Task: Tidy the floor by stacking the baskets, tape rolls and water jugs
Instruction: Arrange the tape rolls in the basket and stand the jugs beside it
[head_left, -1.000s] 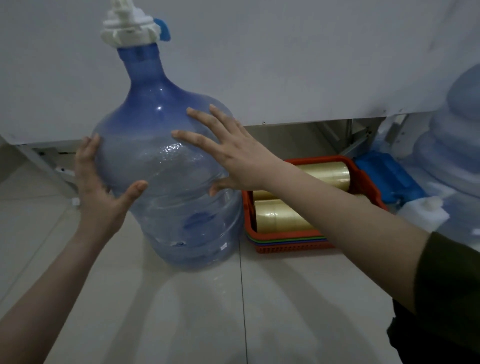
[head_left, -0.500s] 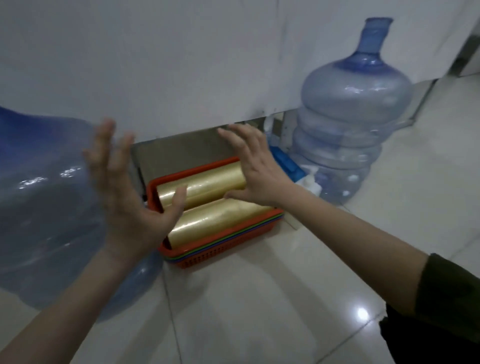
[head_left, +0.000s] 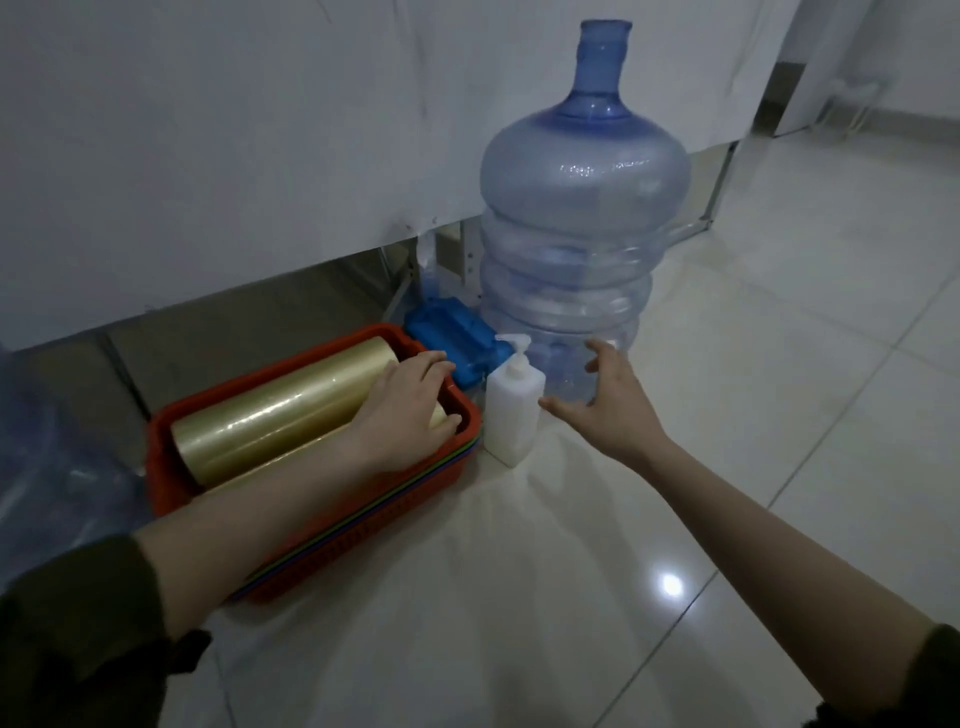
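An empty blue water jug (head_left: 576, 218) stands upright on the floor against the white cloth. My right hand (head_left: 605, 402) is spread open just in front of its base, not touching it. A stack of baskets, red on top (head_left: 161, 431), sits on the floor to the left and holds two golden tape rolls (head_left: 280, 400). My left hand (head_left: 410, 410) rests on the right end of the rolls, fingers curled over the basket's right rim. Part of a second jug (head_left: 47, 447) shows at the left edge.
A white pump bottle (head_left: 511, 410) stands between the baskets and the jug, close to my right hand. A blue plastic block (head_left: 452, 338) lies behind it. The white cloth (head_left: 260, 130) hangs over a metal frame. Pale floor tiles (head_left: 779, 415) stretch to the right.
My view swung right from the capped jug, which both hands let go of, to the open jug. My left hand dropped onto the rolls and basket rim; my right reached toward the open jug.
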